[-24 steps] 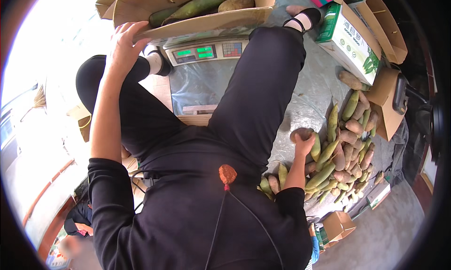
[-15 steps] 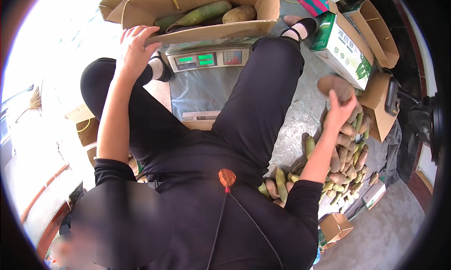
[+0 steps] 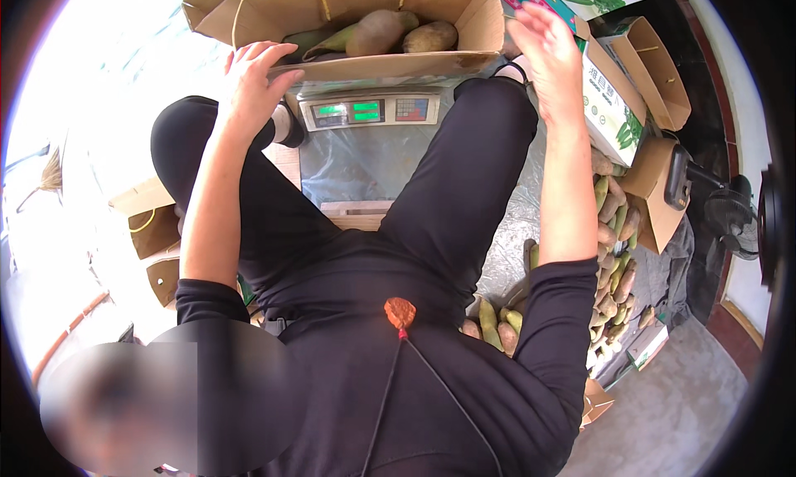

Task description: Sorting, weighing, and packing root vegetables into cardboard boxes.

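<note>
Carton (image 3: 390, 66) is set on the scale (image 3: 369, 110), its long side turned across from left to right between the two hands. Its near left corner is met by the left hand (image 3: 250, 85), fingers laid over the rim and thumb outside; whether the wall is clamped or only rested against cannot be told. Just beside its right end the right hand (image 3: 551, 58) is held up, grip apart and nothing in it; contact with the end wall cannot be made out. Inside, to the left of that grip, a brown-green root (image 3: 380, 34) is laid aslant, long axis rising from near left to far right, beside a rounder brown root (image 3: 431, 37). To the right, a pile of roots (image 3: 626, 282) is partly hidden by the right forearm (image 3: 570, 195), much nearer to that arm than to the other.
</note>
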